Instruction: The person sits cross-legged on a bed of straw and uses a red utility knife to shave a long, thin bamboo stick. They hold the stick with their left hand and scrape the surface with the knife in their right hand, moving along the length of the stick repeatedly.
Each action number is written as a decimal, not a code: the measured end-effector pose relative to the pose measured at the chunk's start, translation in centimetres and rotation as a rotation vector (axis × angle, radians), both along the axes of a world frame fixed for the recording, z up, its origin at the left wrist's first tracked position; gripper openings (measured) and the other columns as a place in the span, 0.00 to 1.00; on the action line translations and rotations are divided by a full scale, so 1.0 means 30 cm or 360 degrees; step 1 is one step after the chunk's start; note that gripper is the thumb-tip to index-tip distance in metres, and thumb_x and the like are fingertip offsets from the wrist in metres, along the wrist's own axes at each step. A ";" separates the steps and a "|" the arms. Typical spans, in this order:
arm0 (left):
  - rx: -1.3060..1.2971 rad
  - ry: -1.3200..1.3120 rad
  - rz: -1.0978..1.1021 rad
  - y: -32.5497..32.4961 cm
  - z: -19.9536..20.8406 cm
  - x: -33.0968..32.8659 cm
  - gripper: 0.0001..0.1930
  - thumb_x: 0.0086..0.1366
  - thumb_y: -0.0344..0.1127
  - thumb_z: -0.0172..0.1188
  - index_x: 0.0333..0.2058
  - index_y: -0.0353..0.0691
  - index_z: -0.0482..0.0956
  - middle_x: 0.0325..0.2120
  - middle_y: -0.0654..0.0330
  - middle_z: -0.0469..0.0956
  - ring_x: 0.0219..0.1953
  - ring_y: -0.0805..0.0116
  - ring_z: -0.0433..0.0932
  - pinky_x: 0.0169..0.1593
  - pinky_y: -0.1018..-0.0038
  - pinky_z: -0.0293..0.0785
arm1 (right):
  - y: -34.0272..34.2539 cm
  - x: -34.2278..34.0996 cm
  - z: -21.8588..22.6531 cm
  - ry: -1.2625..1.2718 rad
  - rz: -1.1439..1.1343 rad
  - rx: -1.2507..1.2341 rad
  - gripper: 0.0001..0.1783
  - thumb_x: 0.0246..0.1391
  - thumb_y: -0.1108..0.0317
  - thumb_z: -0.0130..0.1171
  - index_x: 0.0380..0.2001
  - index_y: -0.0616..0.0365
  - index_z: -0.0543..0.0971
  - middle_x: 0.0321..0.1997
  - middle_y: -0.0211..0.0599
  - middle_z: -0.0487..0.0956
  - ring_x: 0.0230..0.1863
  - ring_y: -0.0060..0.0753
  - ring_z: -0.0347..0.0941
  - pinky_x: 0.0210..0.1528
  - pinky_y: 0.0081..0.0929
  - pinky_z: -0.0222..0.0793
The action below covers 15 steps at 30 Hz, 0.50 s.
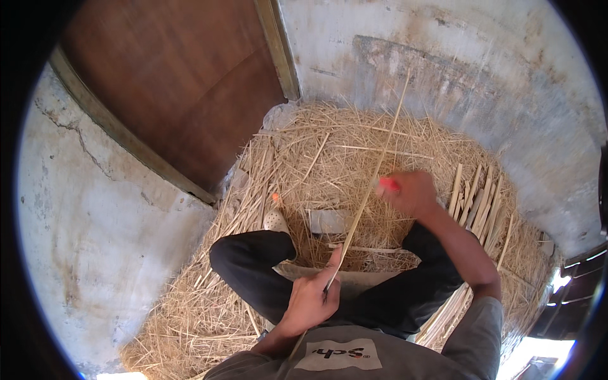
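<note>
My left hand (313,296), in front of my lap, is closed around a long thin bamboo strip (362,209), its index finger stretched along it. The strip slants up and away to the right, its far end reaching in front of the wall. A small dark piece shows beside the strip at my left fingers; its kind is unclear. Farther out on the right, my right hand (411,193) is closed on a red object (389,183), perhaps a handle. It is close beside the strip; motion blur and the fingers hide the rest.
Straw-like shavings (354,120) cover the floor. Split bamboo sticks (484,196) lie in a bundle at right. A grey block (329,221) sits between my bent legs, near a light perforated shoe (275,221). A brown door (177,82) and worn walls (456,69) enclose the spot.
</note>
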<state>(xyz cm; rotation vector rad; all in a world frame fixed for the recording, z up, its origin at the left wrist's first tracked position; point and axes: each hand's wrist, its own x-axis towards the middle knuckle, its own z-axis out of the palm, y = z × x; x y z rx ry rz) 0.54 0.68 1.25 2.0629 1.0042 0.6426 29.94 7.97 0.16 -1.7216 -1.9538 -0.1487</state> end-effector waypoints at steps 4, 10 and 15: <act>0.0029 0.0086 -0.0052 0.005 -0.002 -0.005 0.33 0.54 0.20 0.52 0.61 0.38 0.65 0.18 0.53 0.72 0.19 0.58 0.74 0.28 0.72 0.71 | 0.037 0.052 -0.046 0.0096 -0.0158 0.0263 0.33 0.52 0.38 0.57 0.12 0.58 0.73 0.09 0.40 0.69 0.12 0.43 0.69 0.18 0.37 0.63; 0.0098 0.0096 -0.0200 0.003 -0.011 -0.057 0.39 0.51 0.22 0.53 0.65 0.40 0.58 0.17 0.51 0.74 0.17 0.54 0.75 0.24 0.63 0.71 | -0.021 0.051 -0.009 -0.0006 -0.0156 0.0046 0.32 0.52 0.38 0.57 0.12 0.57 0.73 0.09 0.41 0.68 0.12 0.44 0.69 0.20 0.39 0.64; 0.0025 0.0098 -0.0289 -0.024 -0.042 -0.112 0.38 0.51 0.22 0.53 0.65 0.38 0.58 0.18 0.53 0.75 0.18 0.56 0.75 0.25 0.65 0.72 | 0.025 0.142 -0.005 -0.0020 -0.0346 0.0176 0.34 0.52 0.36 0.55 0.12 0.59 0.72 0.09 0.42 0.68 0.12 0.46 0.68 0.20 0.40 0.65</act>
